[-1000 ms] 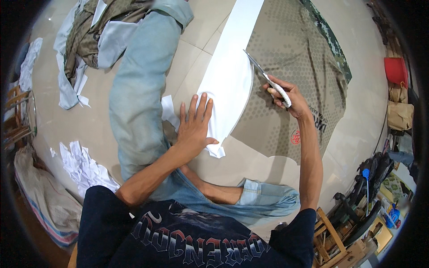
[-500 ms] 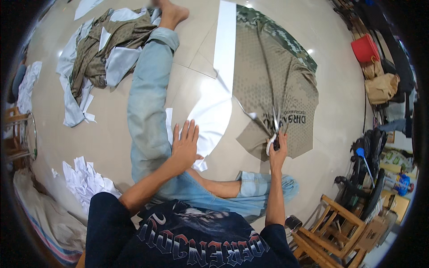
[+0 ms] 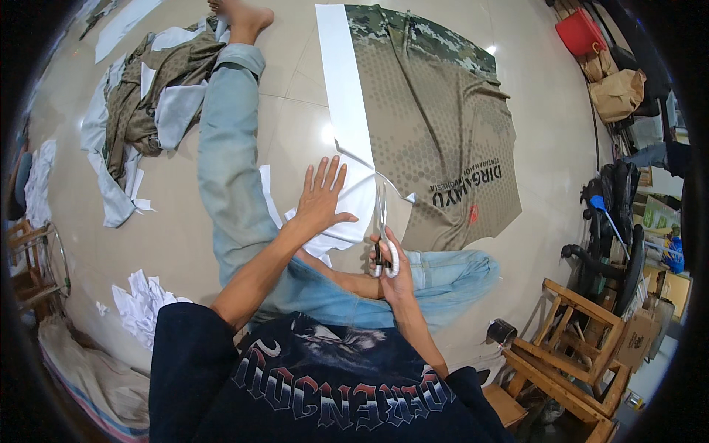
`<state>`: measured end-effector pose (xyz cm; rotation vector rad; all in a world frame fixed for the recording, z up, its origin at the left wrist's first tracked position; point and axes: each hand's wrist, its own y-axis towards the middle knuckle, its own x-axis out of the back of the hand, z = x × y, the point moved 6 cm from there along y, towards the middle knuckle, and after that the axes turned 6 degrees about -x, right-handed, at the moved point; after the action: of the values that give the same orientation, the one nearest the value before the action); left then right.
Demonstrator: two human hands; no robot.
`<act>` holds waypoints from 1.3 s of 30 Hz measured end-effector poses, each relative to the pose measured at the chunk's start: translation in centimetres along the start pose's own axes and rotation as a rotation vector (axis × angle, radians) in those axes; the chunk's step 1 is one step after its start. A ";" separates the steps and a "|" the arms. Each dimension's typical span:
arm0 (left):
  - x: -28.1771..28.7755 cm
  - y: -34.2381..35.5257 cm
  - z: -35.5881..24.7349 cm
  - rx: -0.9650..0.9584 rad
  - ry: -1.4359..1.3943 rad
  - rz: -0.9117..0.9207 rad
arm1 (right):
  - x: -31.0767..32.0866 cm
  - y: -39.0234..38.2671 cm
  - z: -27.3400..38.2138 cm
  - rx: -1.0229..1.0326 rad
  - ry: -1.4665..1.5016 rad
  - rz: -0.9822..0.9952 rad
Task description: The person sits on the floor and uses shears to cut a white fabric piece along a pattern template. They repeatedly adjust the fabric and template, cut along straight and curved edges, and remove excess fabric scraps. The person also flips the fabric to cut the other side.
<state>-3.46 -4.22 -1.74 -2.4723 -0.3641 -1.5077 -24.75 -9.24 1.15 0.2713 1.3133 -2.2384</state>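
My left hand (image 3: 320, 201) lies flat with its fingers spread on a white piece of cloth (image 3: 356, 193). In my right hand (image 3: 397, 277) is a pair of scissors (image 3: 382, 221) with white-wrapped handles, its blades pointing away from me at the white cloth's right side. Whether the blades touch the cloth I cannot tell. To the right of the blades a brown printed fabric panel (image 3: 443, 125) is spread on the floor, creased, with a camouflage band along its far end. A long white strip (image 3: 340, 81) runs down its left edge.
My outstretched leg (image 3: 229, 155) and my bent leg (image 3: 450, 273) frame the cloth. Brown and white fabric (image 3: 136, 111) lies crumpled at the far left, white scraps (image 3: 148, 306) nearer me. At the right are a wooden stool frame (image 3: 583, 325), a paper bag (image 3: 619, 94) and a red container (image 3: 580, 33).
My right hand has drawn the scissors leftward, off the brown panel to beside the white cloth. My left hand has slid forward and right on the white cloth. The brown panel lies flatter.
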 end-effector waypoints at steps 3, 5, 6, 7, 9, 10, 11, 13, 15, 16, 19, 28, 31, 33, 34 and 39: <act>-0.2 -1.2 -0.9 0.071 0.006 0.061 | -0.2 1.8 0.5 0.054 -0.048 0.018; -0.6 -1.9 -1.2 0.107 0.005 0.060 | -0.5 3.8 1.3 0.114 -0.155 0.065; -0.8 -2.1 -1.4 0.124 0.004 0.057 | -1.0 4.5 1.8 0.146 -0.210 0.089; -1.0 -2.3 -1.7 0.128 0.002 0.044 | -1.4 5.1 2.1 0.171 -0.147 0.125; -1.1 -2.7 -1.9 0.141 0.008 0.020 | -2.3 6.0 2.4 0.158 -0.185 0.098; -1.3 -2.9 -1.8 0.148 0.007 0.033 | -2.5 6.2 2.3 0.152 -0.204 0.085; -1.2 -2.9 -1.9 0.152 0.003 0.046 | -2.6 6.4 2.2 0.152 -0.178 0.082; -1.2 -2.9 -2.0 0.157 -0.011 0.046 | -2.6 6.4 2.0 0.147 -0.199 0.072; -1.3 -2.8 -1.8 0.161 -0.029 0.019 | -2.9 6.1 1.8 0.147 -0.227 0.064; -1.5 -2.9 -1.8 0.162 -0.016 0.006 | -3.0 5.7 1.6 0.149 -0.242 0.062; -1.8 -2.8 -1.9 0.167 0.010 0.003 | -3.1 5.3 1.4 0.149 -0.244 0.054; -1.6 -2.7 -2.0 0.173 0.026 0.060 | -3.3 6.0 1.5 0.164 -0.231 0.024; -1.6 -2.7 -2.0 0.181 0.044 0.092 | -3.4 6.1 1.5 0.167 -0.257 0.007; -1.4 -2.7 -2.1 0.179 0.049 0.092 | -3.4 6.1 1.7 0.173 -0.269 -0.011; -1.4 -2.7 -2.1 0.178 0.042 0.097 | -3.4 6.2 1.8 0.177 -0.267 -0.016; -1.3 -2.7 -2.1 0.168 0.018 0.082 | -4.3 7.3 4.0 0.163 -0.259 -0.002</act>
<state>-6.65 -2.48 -1.77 -2.3136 -0.3652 -1.4046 -16.86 -14.02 -0.53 0.0346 0.9989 -2.2950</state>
